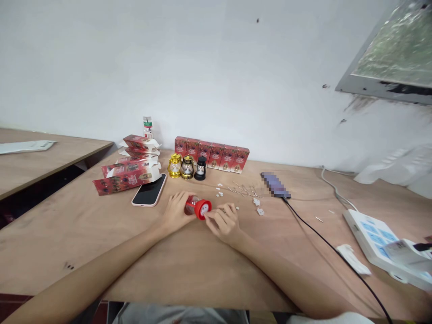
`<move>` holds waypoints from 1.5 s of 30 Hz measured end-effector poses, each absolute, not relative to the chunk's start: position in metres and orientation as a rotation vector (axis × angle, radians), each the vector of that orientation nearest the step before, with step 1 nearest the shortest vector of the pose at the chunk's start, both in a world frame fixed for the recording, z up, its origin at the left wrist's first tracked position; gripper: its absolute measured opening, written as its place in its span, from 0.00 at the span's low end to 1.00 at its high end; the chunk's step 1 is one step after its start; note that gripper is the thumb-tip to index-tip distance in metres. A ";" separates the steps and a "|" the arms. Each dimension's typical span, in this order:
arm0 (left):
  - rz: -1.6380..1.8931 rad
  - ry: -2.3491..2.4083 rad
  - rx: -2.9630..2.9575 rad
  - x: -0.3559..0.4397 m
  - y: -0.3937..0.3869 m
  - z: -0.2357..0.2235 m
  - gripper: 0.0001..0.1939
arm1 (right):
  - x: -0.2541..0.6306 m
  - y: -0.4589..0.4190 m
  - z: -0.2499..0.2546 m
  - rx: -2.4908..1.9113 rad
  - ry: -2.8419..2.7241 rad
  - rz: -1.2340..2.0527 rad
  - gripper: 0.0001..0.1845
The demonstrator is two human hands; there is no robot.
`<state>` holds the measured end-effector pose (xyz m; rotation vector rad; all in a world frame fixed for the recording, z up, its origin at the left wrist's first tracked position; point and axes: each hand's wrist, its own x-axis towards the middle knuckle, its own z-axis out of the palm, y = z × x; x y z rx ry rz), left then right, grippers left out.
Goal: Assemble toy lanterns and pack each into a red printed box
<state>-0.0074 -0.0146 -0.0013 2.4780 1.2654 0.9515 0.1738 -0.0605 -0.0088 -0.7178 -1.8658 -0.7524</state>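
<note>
While the left hand (178, 208) curls round the body of a red miniature lantern (194, 205), lying on its side at the centre of the frame, the right hand (224, 220) has thumb and fingertips drawn together at the lantern's white-centred base; whether anything small is pinched there, cannot tell. Base faces right. Three more miniature lanterns (187, 168) upright on the wooden table (202, 270) just above centre: gold, dark with gold, black. Behind them, a row of six red printed boxes (215, 155), standing near the wall. Left of centre: opened red cartons (126, 177), heaped, with a pink-edged smartphone (148, 191) partly under the lowest. A clear bottle with a green-and-white label (147, 126) behind the heap. Right of the hands: thin wires (245, 191), small white pieces (259, 210), a second phone (275, 184) with black cable (324, 238) attached. White power strip (378, 243), lower right of the frame.
</note>
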 end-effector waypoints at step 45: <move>0.711 1.671 2.632 -0.006 -0.020 0.005 0.26 | 0.177 -0.050 -0.020 -0.926 -1.922 -0.357 0.09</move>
